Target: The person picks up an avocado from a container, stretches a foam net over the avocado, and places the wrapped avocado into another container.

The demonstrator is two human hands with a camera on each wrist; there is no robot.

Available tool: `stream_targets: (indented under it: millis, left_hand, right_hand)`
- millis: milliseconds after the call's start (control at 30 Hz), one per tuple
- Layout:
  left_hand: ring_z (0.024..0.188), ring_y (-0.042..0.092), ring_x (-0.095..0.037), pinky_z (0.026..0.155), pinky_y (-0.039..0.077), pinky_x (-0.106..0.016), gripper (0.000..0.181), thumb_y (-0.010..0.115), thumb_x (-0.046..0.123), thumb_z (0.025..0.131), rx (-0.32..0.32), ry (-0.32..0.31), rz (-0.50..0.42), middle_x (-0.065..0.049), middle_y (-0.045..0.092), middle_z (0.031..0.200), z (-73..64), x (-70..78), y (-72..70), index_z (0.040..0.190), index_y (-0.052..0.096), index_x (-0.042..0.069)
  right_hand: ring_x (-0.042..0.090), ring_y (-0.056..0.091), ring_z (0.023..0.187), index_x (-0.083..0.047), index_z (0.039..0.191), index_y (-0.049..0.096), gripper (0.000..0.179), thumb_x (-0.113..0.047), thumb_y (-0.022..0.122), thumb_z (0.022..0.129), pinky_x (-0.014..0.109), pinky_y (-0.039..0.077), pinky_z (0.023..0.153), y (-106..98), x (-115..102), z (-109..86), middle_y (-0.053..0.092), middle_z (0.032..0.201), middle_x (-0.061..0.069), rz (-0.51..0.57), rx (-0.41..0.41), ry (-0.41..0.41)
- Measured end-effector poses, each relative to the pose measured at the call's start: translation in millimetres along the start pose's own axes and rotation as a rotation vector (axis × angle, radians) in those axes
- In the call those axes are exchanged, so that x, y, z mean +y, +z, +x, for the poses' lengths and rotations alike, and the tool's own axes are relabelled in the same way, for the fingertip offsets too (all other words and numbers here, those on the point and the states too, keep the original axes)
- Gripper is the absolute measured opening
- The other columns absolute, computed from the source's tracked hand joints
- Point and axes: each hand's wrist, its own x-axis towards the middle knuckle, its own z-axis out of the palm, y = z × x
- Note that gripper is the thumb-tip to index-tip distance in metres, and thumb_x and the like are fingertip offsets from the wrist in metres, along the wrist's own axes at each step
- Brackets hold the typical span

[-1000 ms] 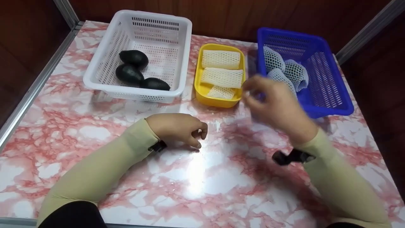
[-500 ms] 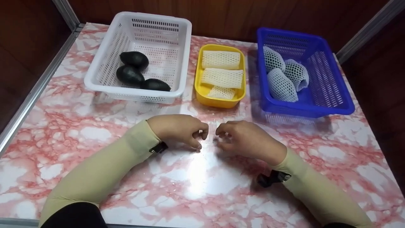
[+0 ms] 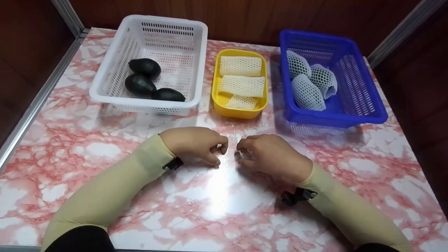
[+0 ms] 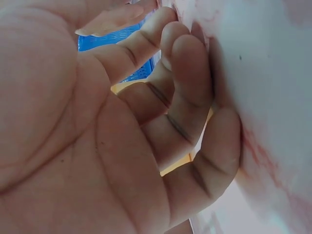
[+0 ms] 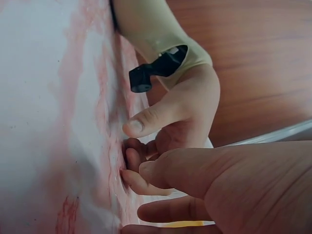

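My left hand (image 3: 194, 142) rests on the marbled table with its fingers loosely curled and nothing in the palm, as the left wrist view shows. Facing it, a small gap away, lies my right hand (image 3: 271, 154), also loosely curled and holding nothing. Both are in front of a yellow tub (image 3: 239, 113) with several white foam net sleeves (image 3: 242, 85) in it. At the back left, a white basket (image 3: 147, 101) holds dark avocado-like fruits (image 3: 140, 85). In the blue basket (image 3: 336, 119) at the back right lie 3 similar fruits in foam nets (image 3: 308, 92).
The red-and-white marbled table (image 3: 105, 150) runs up to a brown wood panel (image 3: 241, 21) at the back. Metal frame bars (image 3: 35, 94) edge the left side. A small black camera (image 3: 297, 196) is strapped to the right wrist.
My right hand has come from beside the blue basket down and left to the table, opposite the left hand. The left hand stays put, and the last half second shows almost no motion.
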Motion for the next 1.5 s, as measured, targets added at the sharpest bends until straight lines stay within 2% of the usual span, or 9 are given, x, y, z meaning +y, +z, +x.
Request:
stream_targets:
  millis: [233, 400, 567, 733, 933, 1067, 1200, 1333, 1500]
  left_hand:
    - [0.093, 0.067, -0.019, 0.089, 0.056, -0.041, 0.030, 0.077, 0.032, 0.099, -0.021, -0.009, 0.074, -0.004, 0.073, 0.102, -4.7, 9.3, -8.2, 0.123, 0.069, 0.015]
    - [0.104, 0.074, -0.025, 0.094, 0.059, -0.046, 0.038, 0.075, 0.036, 0.103, 0.005, -0.020, 0.094, -0.006, 0.078, 0.112, -20.2, 21.8, -28.6, 0.134, 0.067, 0.015]
    - [0.105, 0.073, -0.026, 0.094, 0.060, -0.046, 0.040, 0.077, 0.034, 0.102, 0.059, 0.002, 0.077, -0.007, 0.077, 0.115, -39.5, 29.8, -66.0, 0.136, 0.067, 0.014]
    - [0.109, 0.072, -0.025, 0.098, 0.060, -0.046, 0.037, 0.072, 0.034, 0.106, 0.122, -0.098, 0.072, -0.006, 0.076, 0.120, -58.3, 23.2, -116.3, 0.138, 0.067, 0.017]
    - [0.133, 0.063, -0.036, 0.115, 0.048, -0.059, 0.045, 0.062, 0.041, 0.110, 0.153, -0.286, 0.129, -0.016, 0.068, 0.145, -68.5, -10.0, -180.6, 0.146, 0.061, 0.014]
    - [0.134, 0.059, -0.036, 0.117, 0.046, -0.062, 0.050, 0.060, 0.045, 0.110, 0.143, -0.404, 0.157, -0.018, 0.063, 0.151, -65.2, -42.7, -203.2, 0.148, 0.061, 0.013]
    - [0.132, 0.054, -0.038, 0.116, 0.046, -0.066, 0.059, 0.059, 0.048, 0.108, 0.134, -0.538, 0.165, -0.022, 0.058, 0.156, -65.5, -76.9, -209.3, 0.153, 0.058, 0.010]
    - [0.145, 0.045, -0.049, 0.118, 0.041, -0.073, 0.069, 0.056, 0.049, 0.108, 0.092, -0.671, 0.114, -0.030, 0.044, 0.167, -78.2, -107.4, -208.6, 0.160, 0.049, 0.005]
    - [0.156, 0.032, -0.054, 0.122, 0.035, -0.074, 0.082, 0.056, 0.053, 0.107, 0.030, -0.756, 0.032, -0.033, 0.028, 0.175, -90.5, -132.4, -205.5, 0.168, 0.035, 0.004]
  right_hand:
    - [0.023, 0.074, 0.077, -0.019, 0.114, 0.080, 0.026, -0.037, 0.080, 0.096, 0.044, 0.060, 0.070, -1.1, -0.6, 1.0, 0.079, 0.100, -0.003, -0.026, -0.011, 0.020]
    - [0.021, 0.073, 0.077, -0.020, 0.115, 0.080, 0.026, -0.038, 0.079, 0.097, 0.043, 0.060, 0.070, -0.3, -0.9, 0.9, 0.080, 0.101, -0.004, -0.016, -0.016, 0.021]
    - [0.022, 0.076, 0.081, -0.020, 0.114, 0.079, 0.025, -0.040, 0.078, 0.098, 0.043, 0.061, 0.073, 0.2, -1.8, 0.2, 0.081, 0.103, -0.004, -0.011, -0.017, 0.026]
    - [0.024, 0.076, 0.082, -0.020, 0.113, 0.079, 0.025, -0.039, 0.079, 0.097, 0.046, 0.061, 0.074, 1.0, -1.6, 0.1, 0.081, 0.103, -0.002, -0.031, -0.010, 0.020]
    - [0.022, 0.073, 0.078, -0.020, 0.111, 0.078, 0.025, -0.041, 0.079, 0.097, 0.046, 0.060, 0.070, 1.6, -1.0, 0.4, 0.079, 0.099, -0.002, -0.053, 0.000, 0.008]
    - [0.020, 0.069, 0.075, -0.020, 0.110, 0.078, 0.025, -0.042, 0.079, 0.098, 0.045, 0.059, 0.069, 2.1, -1.8, 0.3, 0.077, 0.097, -0.003, -0.062, 0.003, 0.007]
    - [0.019, 0.068, 0.073, -0.021, 0.109, 0.078, 0.024, -0.041, 0.080, 0.097, 0.044, 0.058, 0.067, 3.8, -4.2, 0.3, 0.077, 0.096, -0.003, -0.063, 0.011, 0.013]
    - [0.018, 0.066, 0.073, -0.021, 0.109, 0.078, 0.023, -0.042, 0.080, 0.097, 0.041, 0.057, 0.066, 6.7, -8.4, 1.8, 0.077, 0.096, -0.003, -0.045, 0.006, -0.001]
    - [0.017, 0.066, 0.074, -0.021, 0.109, 0.078, 0.023, -0.041, 0.080, 0.097, 0.041, 0.058, 0.068, 6.6, -11.2, 3.6, 0.077, 0.097, -0.003, -0.035, 0.002, -0.004]
